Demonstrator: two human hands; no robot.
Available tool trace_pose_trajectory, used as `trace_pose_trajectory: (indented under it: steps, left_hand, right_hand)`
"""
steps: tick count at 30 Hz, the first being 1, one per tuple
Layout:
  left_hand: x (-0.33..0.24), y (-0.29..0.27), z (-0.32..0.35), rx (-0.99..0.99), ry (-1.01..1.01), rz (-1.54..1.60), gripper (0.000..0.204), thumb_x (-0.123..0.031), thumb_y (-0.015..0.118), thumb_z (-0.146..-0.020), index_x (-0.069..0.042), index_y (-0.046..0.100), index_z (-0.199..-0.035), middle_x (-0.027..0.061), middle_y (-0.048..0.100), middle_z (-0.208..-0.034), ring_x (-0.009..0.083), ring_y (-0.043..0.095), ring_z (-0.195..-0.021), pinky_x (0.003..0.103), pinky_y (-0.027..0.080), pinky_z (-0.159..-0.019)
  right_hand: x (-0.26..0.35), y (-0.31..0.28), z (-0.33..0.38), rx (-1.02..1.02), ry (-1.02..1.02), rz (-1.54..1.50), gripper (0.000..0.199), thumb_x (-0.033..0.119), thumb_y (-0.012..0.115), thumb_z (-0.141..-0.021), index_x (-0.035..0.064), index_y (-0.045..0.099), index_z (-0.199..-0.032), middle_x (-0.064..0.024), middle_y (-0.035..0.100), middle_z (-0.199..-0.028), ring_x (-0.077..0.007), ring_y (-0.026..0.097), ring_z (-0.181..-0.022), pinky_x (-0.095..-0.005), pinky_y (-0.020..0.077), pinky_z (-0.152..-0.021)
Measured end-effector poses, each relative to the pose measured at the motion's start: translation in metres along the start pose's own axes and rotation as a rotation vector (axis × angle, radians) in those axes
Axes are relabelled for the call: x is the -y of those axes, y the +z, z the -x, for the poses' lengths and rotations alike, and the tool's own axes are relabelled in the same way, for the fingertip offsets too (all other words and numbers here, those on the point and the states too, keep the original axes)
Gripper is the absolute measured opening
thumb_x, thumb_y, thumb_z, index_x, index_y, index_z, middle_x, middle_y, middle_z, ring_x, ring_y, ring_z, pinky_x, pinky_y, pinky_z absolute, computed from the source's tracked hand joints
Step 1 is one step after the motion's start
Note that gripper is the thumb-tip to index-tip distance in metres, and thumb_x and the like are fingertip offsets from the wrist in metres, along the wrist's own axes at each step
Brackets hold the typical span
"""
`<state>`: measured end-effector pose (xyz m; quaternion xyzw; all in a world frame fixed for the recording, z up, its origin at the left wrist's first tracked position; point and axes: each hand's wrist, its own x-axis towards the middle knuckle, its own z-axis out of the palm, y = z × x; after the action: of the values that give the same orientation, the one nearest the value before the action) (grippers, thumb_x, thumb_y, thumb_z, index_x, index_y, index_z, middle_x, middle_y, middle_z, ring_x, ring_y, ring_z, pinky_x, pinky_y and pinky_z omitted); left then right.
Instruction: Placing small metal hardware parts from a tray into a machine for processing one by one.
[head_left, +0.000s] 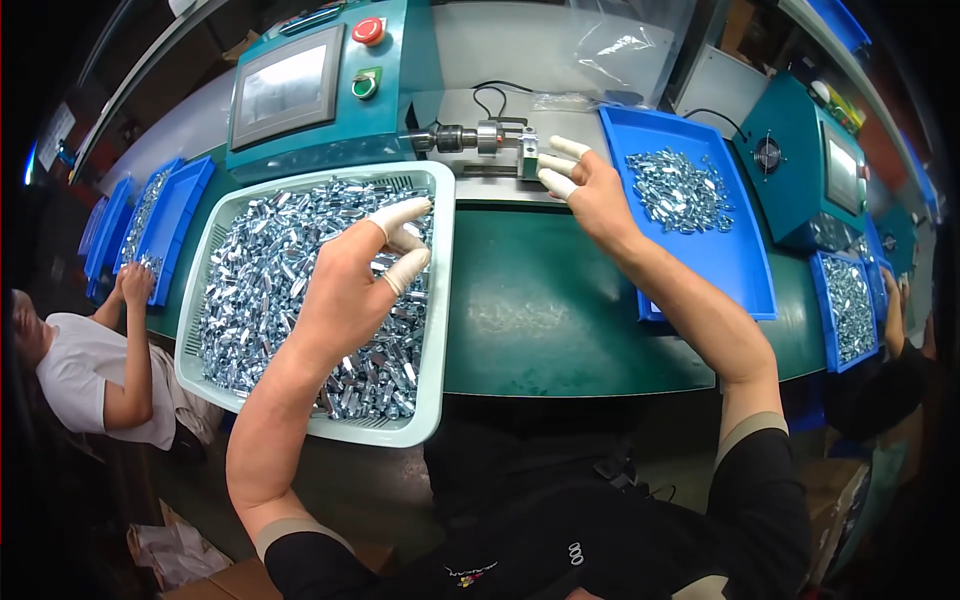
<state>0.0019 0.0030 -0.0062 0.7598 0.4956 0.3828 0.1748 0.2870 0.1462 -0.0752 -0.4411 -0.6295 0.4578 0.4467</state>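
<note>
My left hand [345, 280] hovers over a pale green plastic basket [436, 330] heaped with small shiny hex-shaped metal pieces [270, 270]. White finger cots cover its thumb and fingertips, which are apart with nothing visible between them. Beside the metal fixture [529, 156] of a small bench machine is my right hand [600, 195], also in white finger cots. Its thumb and forefinger are spread, and I see no piece in them. Facing the fixture is a dark spindle with a chuck [452, 138], which comes out of a teal machine housing [330, 95].
A blue tray [690, 275] with a smaller pile of metal pieces lies to the right on the green bench top [560, 330]. Beyond it stands another teal machine [800, 170]. A person in a white shirt [100, 375] handles pieces at blue trays [185, 225] on the left; another person's hand [893, 300] shows far right.
</note>
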Motion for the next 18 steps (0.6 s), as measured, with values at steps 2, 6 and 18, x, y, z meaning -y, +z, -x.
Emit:
trace_pose_trajectory:
  steps: [2, 6, 18]
  left_hand:
    - [0.003, 0.003, 0.000, 0.004, 0.019, 0.008, 0.045, -0.005, 0.076, -0.092, -0.003, 0.067, -0.135, 0.0102, 0.075, -0.094, 0.0236, 0.072, -0.087, 0.037, 0.056, -0.081]
    - [0.002, 0.004, -0.001, 0.021, 0.036, 0.009, 0.045, -0.004, 0.077, -0.092, -0.003, 0.067, -0.136, 0.0105, 0.075, -0.094, 0.0237, 0.073, -0.088, 0.037, 0.057, -0.084]
    - [-0.003, 0.001, 0.000, 0.071, -0.008, -0.004, 0.045, -0.002, 0.077, -0.091, -0.001, 0.067, -0.135, 0.0111, 0.076, -0.096, 0.0226, 0.075, -0.092, 0.035, 0.058, -0.087]
  right_hand:
    - [0.000, 0.002, -0.003, 0.016, -0.001, -0.016, 0.061, 0.008, 0.071, -0.099, -0.0042, 0.045, -0.152, -0.0190, 0.068, -0.138, -0.0198, 0.065, -0.125, -0.0282, 0.0543, -0.096]
    - [-0.002, 0.006, -0.007, 0.061, -0.001, -0.042, 0.062, 0.008, 0.071, -0.098, -0.0058, 0.044, -0.152, -0.0190, 0.068, -0.138, -0.0199, 0.065, -0.126, -0.0295, 0.0531, -0.101]
    - [0.010, 0.019, -0.009, 0.085, -0.010, 0.029, 0.056, 0.007, 0.072, -0.098, -0.0016, 0.051, -0.149, -0.0181, 0.072, -0.131, -0.0175, 0.068, -0.117, -0.0310, 0.0521, -0.103]
